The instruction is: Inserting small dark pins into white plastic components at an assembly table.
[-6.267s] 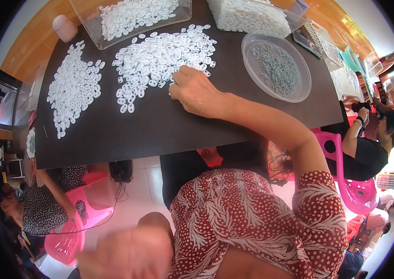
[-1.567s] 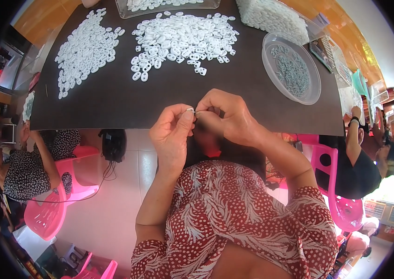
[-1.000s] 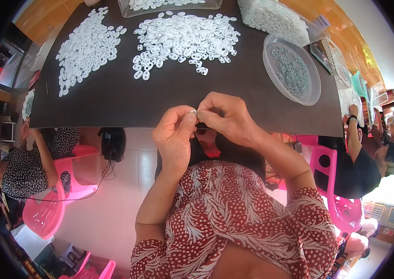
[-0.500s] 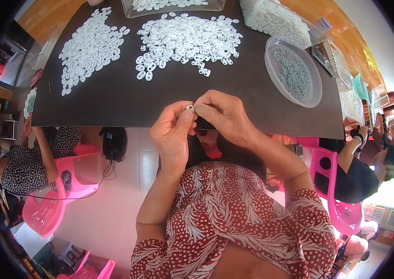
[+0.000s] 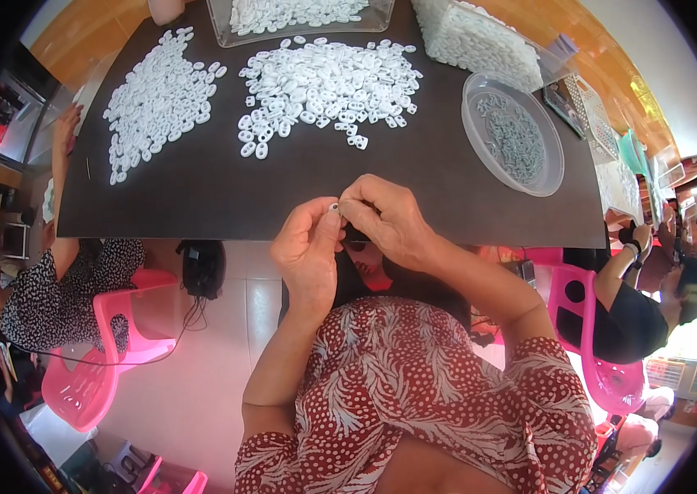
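Just past the table's near edge, my left hand pinches a small white plastic piece with a dark hole between thumb and fingertip. My right hand meets it from the right, thumb and forefinger pressed together against the piece. Whatever sits between those right fingertips is hidden or too small to name. Beyond my hands, a broad pile of white oval two-holed pieces is spread on the dark table. A second pile of white pieces lies at the left.
On the right, a round clear plastic dish holds many small grey screw-like parts. Clear bins of white pieces stand at the far edge and far right. People sit at both sides on pink chairs.
The table and its piles appear slightly lower in the picture. My hands stay together at the white piece. At the left, the other person's hand has risen toward the table's far side.
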### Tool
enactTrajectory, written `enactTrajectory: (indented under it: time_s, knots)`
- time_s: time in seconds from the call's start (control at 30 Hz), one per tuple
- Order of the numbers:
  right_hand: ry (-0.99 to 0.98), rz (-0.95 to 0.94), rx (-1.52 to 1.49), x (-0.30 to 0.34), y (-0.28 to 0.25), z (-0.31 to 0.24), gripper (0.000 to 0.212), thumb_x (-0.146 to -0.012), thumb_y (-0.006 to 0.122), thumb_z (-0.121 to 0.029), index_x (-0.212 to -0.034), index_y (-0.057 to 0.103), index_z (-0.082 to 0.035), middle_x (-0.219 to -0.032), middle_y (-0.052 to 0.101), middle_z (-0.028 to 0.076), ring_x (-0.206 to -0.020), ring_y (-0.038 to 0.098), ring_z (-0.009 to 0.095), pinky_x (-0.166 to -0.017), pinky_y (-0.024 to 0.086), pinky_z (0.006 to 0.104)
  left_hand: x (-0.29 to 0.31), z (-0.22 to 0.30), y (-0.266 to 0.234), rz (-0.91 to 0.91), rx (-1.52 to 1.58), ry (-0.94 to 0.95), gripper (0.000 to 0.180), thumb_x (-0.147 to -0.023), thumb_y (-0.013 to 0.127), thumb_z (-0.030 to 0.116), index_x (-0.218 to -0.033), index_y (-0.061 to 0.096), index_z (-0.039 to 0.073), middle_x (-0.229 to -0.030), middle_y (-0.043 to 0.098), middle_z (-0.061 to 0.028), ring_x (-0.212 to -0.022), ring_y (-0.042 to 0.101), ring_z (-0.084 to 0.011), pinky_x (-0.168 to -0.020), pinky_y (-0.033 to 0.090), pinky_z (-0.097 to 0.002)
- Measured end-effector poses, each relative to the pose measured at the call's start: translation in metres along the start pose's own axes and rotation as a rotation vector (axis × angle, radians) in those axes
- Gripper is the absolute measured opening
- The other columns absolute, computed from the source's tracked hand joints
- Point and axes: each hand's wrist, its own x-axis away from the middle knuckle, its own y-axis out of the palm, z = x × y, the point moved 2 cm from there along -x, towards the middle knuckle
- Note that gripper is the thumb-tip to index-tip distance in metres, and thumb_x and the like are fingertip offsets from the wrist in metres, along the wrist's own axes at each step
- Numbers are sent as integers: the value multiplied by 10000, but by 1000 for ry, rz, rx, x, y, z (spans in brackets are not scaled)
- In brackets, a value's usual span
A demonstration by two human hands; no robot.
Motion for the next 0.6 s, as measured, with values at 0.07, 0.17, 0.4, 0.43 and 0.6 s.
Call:
enactTrajectory:
  time_s: [0.07,0.17,0.4,0.43,0.6]
  knots:
    - [-27,-2,19,-3,-4,-2,135,-851,552,-110,-804,569,15,-746,565,128,-699,565,260,-635,454,351,-4,0,0,-5,47,-15,117,-864,593,21,-950,625,-51,-778,624,-56,-615,545,-77,-537,455,-195]
    - [-104,42,111,-14,-15,-1,110,-837,563,-110,-826,593,-5,-754,582,115,-717,571,264,-656,456,355,-9,-1,-3,4,134,-52,123,-864,591,21,-958,621,-52,-773,627,-73,-605,549,-90,-531,458,-206]
    - [-321,159,482,-69,-25,17,180,-767,617,-82,-943,657,-82,-746,586,102,-754,567,276,-670,455,374,-11,2,-4,45,232,-33,126,-863,595,28,-959,616,-51,-760,633,-94,-590,556,-109,-523,460,-222]
    - [-389,123,582,-77,-18,18,194,-764,632,-68,-957,652,-75,-747,577,88,-745,561,262,-674,452,362,-11,2,-5,46,230,-27,126,-863,595,28,-959,616,-51,-760,633,-94,-590,556,-109,-523,460,-222]
    - [-644,119,759,-116,13,22,266,-694,573,17,-884,680,-136,-725,532,70,-712,517,257,-585,434,358,-9,3,-8,60,239,-20,125,-863,594,24,-964,614,-47,-760,634,-96,-588,558,-112,-524,459,-221]
